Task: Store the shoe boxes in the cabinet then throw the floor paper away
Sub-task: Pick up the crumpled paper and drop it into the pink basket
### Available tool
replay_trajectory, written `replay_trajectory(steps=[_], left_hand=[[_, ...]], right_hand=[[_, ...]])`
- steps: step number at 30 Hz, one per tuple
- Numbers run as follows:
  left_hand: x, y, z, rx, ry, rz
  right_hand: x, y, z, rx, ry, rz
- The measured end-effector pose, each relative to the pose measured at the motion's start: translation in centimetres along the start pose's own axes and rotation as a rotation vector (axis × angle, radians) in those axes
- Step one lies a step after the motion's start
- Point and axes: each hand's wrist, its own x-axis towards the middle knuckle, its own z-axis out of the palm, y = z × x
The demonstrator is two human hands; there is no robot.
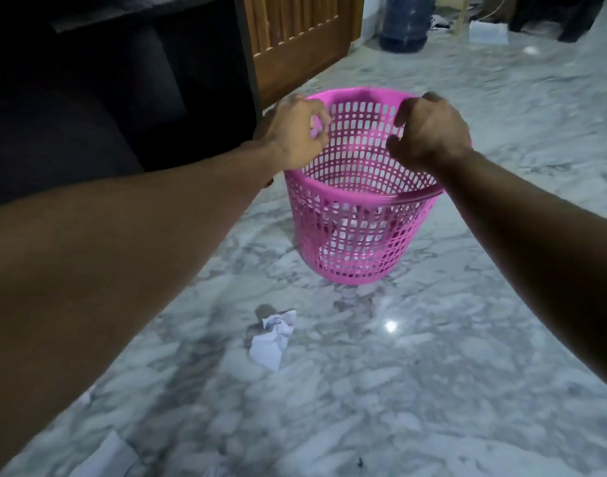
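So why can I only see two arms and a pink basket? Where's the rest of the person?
The camera sits on the person's head and looks forward and down, so you see what they see: just their own arms reaching out. There is only this one picture. The left hand and the right hand each grip the rim of the pink basket, a bin with lots of little holes. It looks tilted. Below is a shiny marble floor. A crumpled paper lies on it in front of the basket, and another paper lies near the bottom edge. The dark thing on the left is too dim to make out.
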Motion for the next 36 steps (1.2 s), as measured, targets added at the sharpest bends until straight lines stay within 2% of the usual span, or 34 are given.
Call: replay_trajectory(steps=[4,6,8,12,14,16,18,19,21,23,26,29,32,34,36], left_hand=[[-5.9,-2.5,-1.8,-0.096,0.218,0.004],[-9.8,-3.6,-1.7,-0.136,0.306,-0.019],[-14.8,-4.5,-1.1,-0.158,0.321,-0.07],[-28.4,-5.8,2.3,-0.154,0.149,-0.199],[-36.3,-6.4,4.2,-0.15,0.042,-0.26],[-43.5,-6.1,5.8,-0.137,-0.103,-0.307],[-49.2,-5.8,7.0,-0.113,-0.197,-0.314],[-51.5,-5.9,7.6,-0.091,-0.22,-0.312],[-54.3,-6.2,8.8,-0.034,-0.22,-0.327],[-55.5,-6.9,9.9,0.018,-0.141,-0.344],[-55.7,-7.3,10.8,0.066,-0.061,-0.345],[-55.4,-7.4,10.7,0.096,0.025,-0.436],[-55.3,-9.2,9.3,0.131,0.221,-0.579],[-55.7,-11.6,7.4,0.206,0.331,-0.701],[-57.1,-14.1,5.4,0.281,0.358,-0.823]], right_hand=[[-5.0,-4.8,0.6,0.2,0.195,-0.276],[-8.4,-7.3,2.2,0.298,0.24,-0.413],[-11.9,-9.8,5.1,0.388,0.247,-0.497],[-19.0,-12.7,13.0,0.483,0.099,-0.557],[-22.5,-13.3,17.6,0.454,-0.078,-0.557],[-25.6,-13.0,21.4,0.333,-0.319,-0.499],[-28.1,-12.2,25.0,0.2,-0.491,-0.464],[-29.1,-12.1,26.4,0.161,-0.519,-0.472],[-30.3,-12.0,28.1,0.151,-0.42,-0.5],[-30.7,-12.6,29.2,0.209,-0.272,-0.532],[-30.7,-13.5,29.8,0.232,-0.205,-0.581],[-30.7,-13.9,30.0,0.265,-0.209,-0.615],[-30.7,-15.9,29.7,0.31,-0.204,-0.648],[-31.0,-19.0,29.3,0.378,-0.272,-0.657],[-31.6,-23.1,28.9,0.441,-0.348,-0.651]])
